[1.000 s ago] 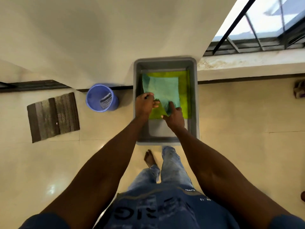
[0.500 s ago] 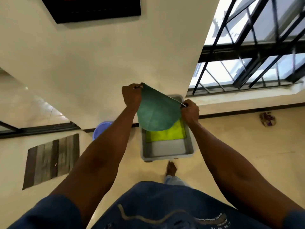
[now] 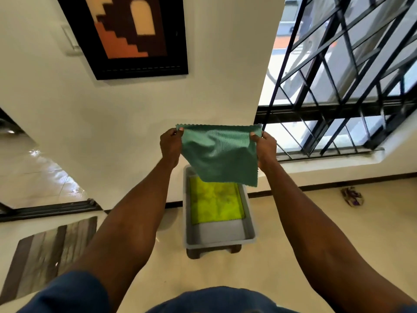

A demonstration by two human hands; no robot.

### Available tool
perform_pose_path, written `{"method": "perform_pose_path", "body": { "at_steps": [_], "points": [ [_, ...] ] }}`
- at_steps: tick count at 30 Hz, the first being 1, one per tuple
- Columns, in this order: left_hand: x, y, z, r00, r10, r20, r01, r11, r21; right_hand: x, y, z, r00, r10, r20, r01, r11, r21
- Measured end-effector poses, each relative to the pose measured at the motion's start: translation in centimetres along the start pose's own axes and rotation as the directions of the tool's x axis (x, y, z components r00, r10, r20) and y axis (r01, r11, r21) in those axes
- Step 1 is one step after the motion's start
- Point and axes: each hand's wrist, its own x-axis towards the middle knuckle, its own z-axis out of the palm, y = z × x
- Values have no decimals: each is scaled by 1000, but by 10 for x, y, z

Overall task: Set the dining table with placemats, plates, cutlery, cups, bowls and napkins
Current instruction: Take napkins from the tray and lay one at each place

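A green cloth napkin [image 3: 220, 154] hangs spread out in the air in front of me. My left hand [image 3: 170, 144] pinches its top left corner and my right hand [image 3: 264, 143] pinches its top right corner. Below it, on the floor against the wall, stands a grey plastic tub [image 3: 220, 234] with a yellow-green cloth [image 3: 215, 203] lying flat inside. The napkin's lower edge covers the far end of the tub.
A striped brown doormat [image 3: 52, 251] lies on the tiled floor at the left. A framed picture [image 3: 133, 35] hangs on the white wall ahead. A barred window [image 3: 338, 75] fills the right side, and a small crumpled cloth [image 3: 352, 196] lies under it.
Both hands have lifted the green napkin out of the tub and stretched it open between them. My view has risen from the floor toward the wall and window.
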Motion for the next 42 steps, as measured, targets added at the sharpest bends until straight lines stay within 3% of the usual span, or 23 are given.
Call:
{"method": "perform_pose_path", "body": {
  "at_steps": [3,6,12,16,20,24,28,31,36,42],
  "points": [
    [-6,14,9,992,127,3,-127,991,40,12,-7,-7,998,-59,-9,58,997,-57],
    [-4,27,16,986,164,-2,-164,986,28,3,-28,-11,997,-80,3,80,995,-60],
    [1,36,22,996,60,66,-50,989,-137,10,-39,-19,994,-97,49,99,994,-38],
    [1,43,23,996,24,83,-8,982,-187,13,-50,-18,991,-131,-3,131,991,-1],
    [3,48,24,998,64,-14,-65,994,-89,20,-50,-20,985,-159,-60,158,987,-18],
    [2,47,21,993,73,-97,-69,997,40,17,-49,-22,958,-262,-116,230,945,-232],
    [0,45,23,986,120,-118,-107,988,115,24,-35,-21,953,-256,-160,193,924,-331],
    [1,43,25,982,167,-82,-155,979,135,20,-34,-17,964,-218,-150,173,949,-263],
    [4,48,23,996,49,-69,-51,998,-24,20,-39,-14,952,-265,-154,241,957,-161],
    [-2,61,30,985,92,-144,-78,991,105,22,-51,-5,958,-235,-163,225,971,-83]
  ]
}}
